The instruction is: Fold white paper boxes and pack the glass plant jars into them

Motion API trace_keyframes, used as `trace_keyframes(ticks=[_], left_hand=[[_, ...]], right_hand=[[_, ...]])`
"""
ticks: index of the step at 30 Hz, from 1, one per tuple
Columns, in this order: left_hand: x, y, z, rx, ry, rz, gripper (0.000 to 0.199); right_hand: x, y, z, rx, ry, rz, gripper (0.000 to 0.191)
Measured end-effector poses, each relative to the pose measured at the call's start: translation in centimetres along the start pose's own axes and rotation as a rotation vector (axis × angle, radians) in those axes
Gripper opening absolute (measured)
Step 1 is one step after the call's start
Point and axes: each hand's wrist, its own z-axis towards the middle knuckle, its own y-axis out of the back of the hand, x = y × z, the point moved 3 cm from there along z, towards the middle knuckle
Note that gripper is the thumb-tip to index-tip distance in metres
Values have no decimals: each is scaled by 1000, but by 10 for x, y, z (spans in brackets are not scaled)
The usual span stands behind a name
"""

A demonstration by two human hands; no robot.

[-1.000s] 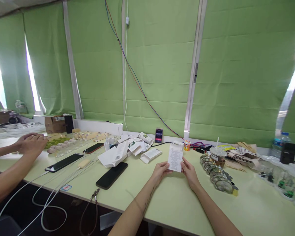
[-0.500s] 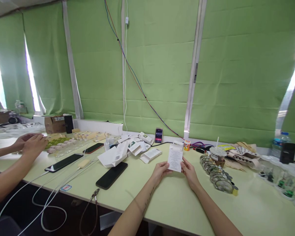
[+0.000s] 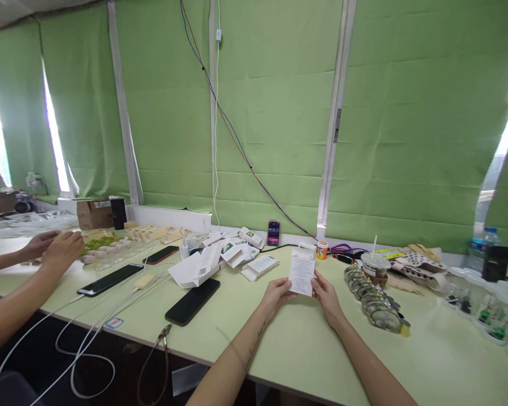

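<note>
A small white box [image 3: 302, 272] covered in fine print is held upright above the table [image 3: 296, 349]. My left hand [image 3: 276, 295] pinches its lower left edge between thumb and fingers. On the lower right edge, my right hand [image 3: 325, 295] grips the same box. Beyond its top lies another white piece, partly hidden. Left of my hands, an open white carton [image 3: 259, 267] lies near a pile of white boxes [image 3: 237, 252]. A small orange and white tub [image 3: 322, 250] stands just behind my right hand.
A black phone [image 3: 192, 302] lies left of my forearms, with cables further left. Stacked clear round containers [image 3: 370, 301] and a lidded cup [image 3: 375, 264] are on the right. At far left, another person's hands [image 3: 61, 248] work over green and pink items.
The other person's hands at the far left have shifted slightly. My hands and the printed white box look unchanged.
</note>
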Motion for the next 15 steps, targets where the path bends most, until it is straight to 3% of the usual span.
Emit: trace_keyframes(ticks=[4,10,15], left_hand=[[-1,-3,-1,31,5,-13,38],[-2,-13,-6,225,26,-60,48],[-2,-13,-9,206,69,-109,62]], right_hand=[[-1,1,1,0,14,-41,69],[1,-4,-2,31,-6,-62,64],[7,-10,-8,112,-27,-96,59]])
